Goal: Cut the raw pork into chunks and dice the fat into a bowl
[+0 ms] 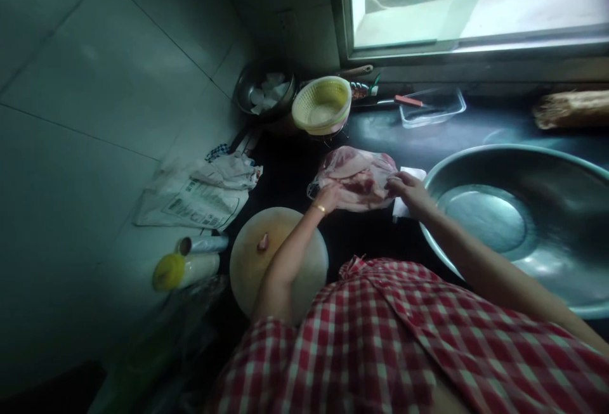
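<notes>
Raw meat in a clear plastic bag lies on the dark counter in front of me. At the bag's front left, my left hand is closed on the plastic, its fingertips blending into the meat. My right hand pinches the bag's right edge. A small piece of meat rests on the round cutting board, under and left of my left forearm. Partly behind my right hand is a white flat item that I cannot identify.
A large metal basin stands at right. Behind are a yellow strainer basket, a metal bowl, a red-handled knife and a clear plastic container. Plastic packaging and a yellow-capped container sit by the left wall.
</notes>
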Tool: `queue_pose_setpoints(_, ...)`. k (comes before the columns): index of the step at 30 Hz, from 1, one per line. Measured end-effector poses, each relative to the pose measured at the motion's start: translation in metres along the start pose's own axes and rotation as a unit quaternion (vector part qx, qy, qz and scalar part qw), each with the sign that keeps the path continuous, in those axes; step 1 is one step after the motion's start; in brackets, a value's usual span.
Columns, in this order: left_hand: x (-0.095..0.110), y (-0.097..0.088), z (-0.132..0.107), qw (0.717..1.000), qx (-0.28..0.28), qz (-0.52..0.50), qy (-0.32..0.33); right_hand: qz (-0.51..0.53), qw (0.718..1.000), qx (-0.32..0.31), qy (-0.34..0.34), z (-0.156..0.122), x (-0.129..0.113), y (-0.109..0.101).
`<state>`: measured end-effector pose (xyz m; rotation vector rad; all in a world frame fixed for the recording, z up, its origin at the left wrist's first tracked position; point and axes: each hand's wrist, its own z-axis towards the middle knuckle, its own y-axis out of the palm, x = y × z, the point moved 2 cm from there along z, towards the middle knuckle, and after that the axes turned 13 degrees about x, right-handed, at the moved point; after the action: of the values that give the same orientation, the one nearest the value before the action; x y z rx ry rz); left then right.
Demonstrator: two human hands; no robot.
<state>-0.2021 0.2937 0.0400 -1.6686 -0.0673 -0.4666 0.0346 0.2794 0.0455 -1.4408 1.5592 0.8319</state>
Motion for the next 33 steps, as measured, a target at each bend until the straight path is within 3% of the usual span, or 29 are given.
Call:
queue_pose_setpoints(4, -0.027, 0.011, 0.035, 0.991, -0.01, 0.06, -0.122, -0.036, 0.999, -0.028, -0.001, -0.009, 0.009, 0.007)
queue_pose_setpoints(11, -0.064, 0.003, 0.043, 0.968, -0.094, 0.064, -0.223, -0.055, 0.997, -0.041, 0.032, -0.008, 0.02, 0.018)
queue_pose_setpoints(15, -0.07, 0.009, 0.045, 0.952, -0.146, -0.02, -0.269, -0.05, 0.997, -0.046, 0.025, -0.008, 0.022, 0.022)
queue_pose_setpoints(20, -0.069, 0.019, 0.034, 0.922, -0.168, -0.109, -0.332, -0.037, 0.998, -0.038, 0.04, -0.007, 0.027, 0.023)
queue_pose_setpoints(23, -0.059, 0.015, 0.03, 0.917, -0.176, -0.144, -0.328, -0.043, 0.997, -0.041, 0.057, -0.005, 0.029, 0.022)
queue_pose_setpoints(26, -0.038, 0.005, 0.027, 0.95, -0.129, -0.112, -0.261, -0.044, 0.997, -0.037, 0.057, -0.002, 0.029, 0.02)
queue_pose_setpoints(28, -0.018, 0.003, 0.02, 0.976, -0.059, -0.03, -0.206, -0.034, 0.998, -0.024, 0.056, 0.001, 0.029, 0.019)
queue_pose_setpoints(30, 0.0, 0.01, 0.01, 0.984, 0.02, 0.004, -0.176, -0.023, 0.998, -0.012, 0.056, 0.002, 0.029, 0.018)
queue_pose_setpoints(33, 0.014, 0.034, -0.003, 0.969, 0.107, -0.113, -0.191, -0.013, 0.998, -0.006, 0.058, 0.003, 0.028, 0.017)
